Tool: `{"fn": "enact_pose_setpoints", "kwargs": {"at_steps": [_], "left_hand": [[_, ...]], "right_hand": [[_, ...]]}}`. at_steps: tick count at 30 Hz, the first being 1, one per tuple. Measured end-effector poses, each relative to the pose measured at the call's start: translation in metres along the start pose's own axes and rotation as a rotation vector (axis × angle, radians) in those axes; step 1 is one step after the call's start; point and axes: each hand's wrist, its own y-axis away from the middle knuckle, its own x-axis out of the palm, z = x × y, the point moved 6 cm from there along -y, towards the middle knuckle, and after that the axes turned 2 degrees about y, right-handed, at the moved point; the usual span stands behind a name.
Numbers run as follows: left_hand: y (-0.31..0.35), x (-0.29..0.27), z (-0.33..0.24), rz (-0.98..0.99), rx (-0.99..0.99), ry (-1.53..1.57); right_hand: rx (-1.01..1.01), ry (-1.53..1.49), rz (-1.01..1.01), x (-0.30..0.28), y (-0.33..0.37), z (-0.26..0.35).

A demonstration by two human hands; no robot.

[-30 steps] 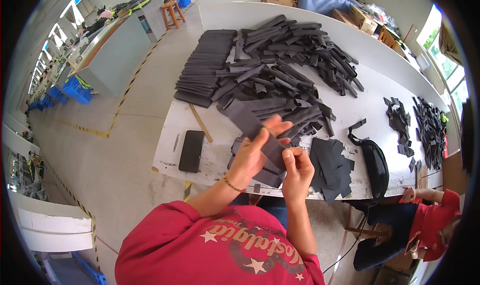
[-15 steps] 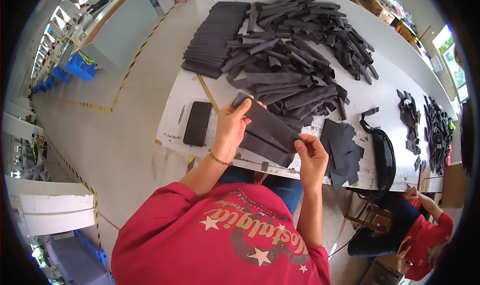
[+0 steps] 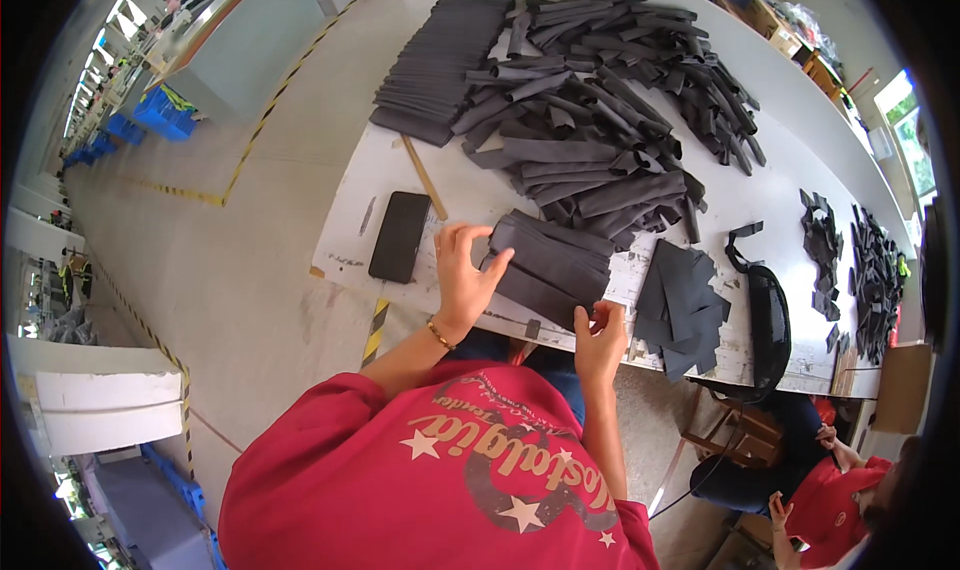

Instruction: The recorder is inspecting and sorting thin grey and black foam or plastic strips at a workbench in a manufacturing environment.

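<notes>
A layered stack of dark grey fabric strips (image 3: pixel 560 255) lies on the white table in front of me. My left hand (image 3: pixel 468 282) is at its left end, thumb and forefinger spread apart with the thumb tip by the end of the strips. At the near right corner, my right hand (image 3: pixel 600 342) has its thumb and curled fingers closed at the edge of a dark fabric strip (image 3: pixel 545 288). Just behind the stack spreads a large loose heap of rolled dark strips (image 3: pixel 600 175).
Left of the stack lie a black phone (image 3: pixel 400 238) and a wooden stick (image 3: pixel 425 178). Neatly overlapped strips (image 3: pixel 440 65) fill the far left corner. Flat dark pieces (image 3: pixel 682 305) and a black mesh item (image 3: pixel 768 325) are to the right. A co-worker in red (image 3: pixel 840 500) sits at the right.
The strip held up between both hands has come down onto the stack. My left hand has opened and moved lower; my right hand has moved slightly left and down.
</notes>
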Motion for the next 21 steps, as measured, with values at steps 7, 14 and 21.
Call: {"fn": "enact_pose_setpoints", "kwargs": {"at_steps": [7,14,21], "left_hand": [[-0.120,0.075,0.002,0.162,0.148,0.241],[-0.144,0.162,0.045,0.677,0.283,-0.154],[-0.169,0.113,0.043,0.404,0.030,0.087]], "right_hand": [[-0.196,0.299,-0.279,-0.066,-0.052,-0.024],[-0.168,0.870,-0.170,-0.072,-0.104,-0.064],[-0.318,1.171,0.033,-0.044,-0.116,-0.077]]}}
